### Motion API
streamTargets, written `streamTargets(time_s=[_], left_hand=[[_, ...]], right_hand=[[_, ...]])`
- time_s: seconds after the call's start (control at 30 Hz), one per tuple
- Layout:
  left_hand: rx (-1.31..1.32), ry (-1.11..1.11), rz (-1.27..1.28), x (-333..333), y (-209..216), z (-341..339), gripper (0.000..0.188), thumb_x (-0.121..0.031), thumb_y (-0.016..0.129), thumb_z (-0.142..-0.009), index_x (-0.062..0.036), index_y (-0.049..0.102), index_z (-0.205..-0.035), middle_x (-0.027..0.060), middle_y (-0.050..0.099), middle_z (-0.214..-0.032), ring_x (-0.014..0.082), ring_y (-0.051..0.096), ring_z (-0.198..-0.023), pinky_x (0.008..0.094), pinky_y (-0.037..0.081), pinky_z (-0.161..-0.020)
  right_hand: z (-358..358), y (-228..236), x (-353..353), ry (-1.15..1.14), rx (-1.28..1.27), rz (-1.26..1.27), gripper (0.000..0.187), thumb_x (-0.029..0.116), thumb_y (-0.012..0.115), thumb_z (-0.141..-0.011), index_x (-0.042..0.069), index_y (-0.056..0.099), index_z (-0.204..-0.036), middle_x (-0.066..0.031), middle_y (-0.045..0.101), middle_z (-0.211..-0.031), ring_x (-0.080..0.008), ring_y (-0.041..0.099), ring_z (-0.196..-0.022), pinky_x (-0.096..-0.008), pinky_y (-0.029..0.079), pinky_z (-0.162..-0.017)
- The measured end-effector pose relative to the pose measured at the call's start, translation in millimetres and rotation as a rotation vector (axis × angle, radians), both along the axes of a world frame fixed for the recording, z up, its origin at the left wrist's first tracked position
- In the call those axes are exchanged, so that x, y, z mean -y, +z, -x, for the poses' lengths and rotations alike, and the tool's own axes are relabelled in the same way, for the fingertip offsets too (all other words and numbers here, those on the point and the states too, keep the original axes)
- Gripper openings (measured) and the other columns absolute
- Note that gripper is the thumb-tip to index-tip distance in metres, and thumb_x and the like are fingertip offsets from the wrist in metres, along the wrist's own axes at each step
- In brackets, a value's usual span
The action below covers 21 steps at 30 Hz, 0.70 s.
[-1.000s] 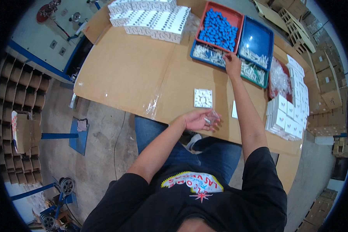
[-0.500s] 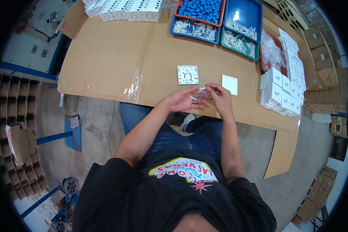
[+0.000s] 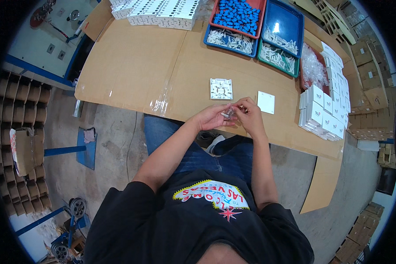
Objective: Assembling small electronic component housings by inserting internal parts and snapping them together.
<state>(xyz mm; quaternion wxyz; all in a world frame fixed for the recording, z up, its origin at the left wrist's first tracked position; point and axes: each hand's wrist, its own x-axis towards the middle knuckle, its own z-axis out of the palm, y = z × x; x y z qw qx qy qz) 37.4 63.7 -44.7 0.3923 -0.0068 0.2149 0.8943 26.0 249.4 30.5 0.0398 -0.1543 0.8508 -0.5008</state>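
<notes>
Close to the table's front edge, my two hands meet over a small clear plastic bag (image 3: 229, 113) with a white piece in it. My left hand (image 3: 212, 117), palm turned up, supports the bag with its fingers. With thumb and fingers closed in a pinch, my right hand (image 3: 250, 117) grips the bag's other end. Just beyond my hands lies a square white plastic housing (image 3: 221, 89), its ribbed inside facing up. A flat white square plate (image 3: 265, 102) rests to the right of it.
On the cardboard-covered table (image 3: 127, 70), a red tray (image 3: 237, 29) of blue pieces overlaps a blue tray (image 3: 251, 53) of white pieces. A green tray (image 3: 262, 57) stands beside it. White boxes (image 3: 325, 112) are stacked at right; more white units (image 3: 163, 15) fill the back left.
My right fingers have come in closer to my left hand, and the bag now sits more bunched between them. The whole view has shifted slightly; the housing and plate stay put on the table.
</notes>
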Motion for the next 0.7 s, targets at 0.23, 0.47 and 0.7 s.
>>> streamTargets(time_s=[0.23,0.47,0.7], left_hand=[[-0.043,0.011,0.065,-0.9,-1.0,0.5,0.037,-0.034,0.052,-0.106,-0.0037,0.058,-0.127,0.0097,0.066,-0.118,0.0213,0.066,-0.106,0.0417,0.054,-0.098],[-0.034,0.037,0.095,-2.4,1.9,-1.3,0.037,-0.036,0.050,-0.107,-0.0040,0.059,-0.124,0.0103,0.067,-0.115,0.0212,0.068,-0.103,0.0386,0.057,-0.094],[-0.127,0.047,0.108,-1.2,-5.5,-4.1,0.039,-0.033,0.052,-0.106,-0.0039,0.056,-0.131,0.0101,0.065,-0.124,0.0217,0.065,-0.113,0.0401,0.054,-0.099]], right_hand=[[-5.2,1.4,-3.7,0.048,0.003,-0.039,0.015,0.010,0.070,-0.091,-0.005,0.069,-0.094,-0.0117,0.063,-0.099,-0.0233,0.066,-0.083,-0.0314,0.054,-0.073],[-10.8,9.2,0.0,0.023,0.001,-0.030,0.021,0.016,0.068,-0.094,-0.004,0.070,-0.096,-0.0129,0.064,-0.102,-0.0246,0.067,-0.088,-0.0334,0.054,-0.075],[-12.0,3.3,1.6,0.067,0.057,-0.026,0.023,0.018,0.066,-0.097,-0.004,0.071,-0.099,-0.0131,0.066,-0.104,-0.0228,0.067,-0.087,-0.0323,0.053,-0.075]])
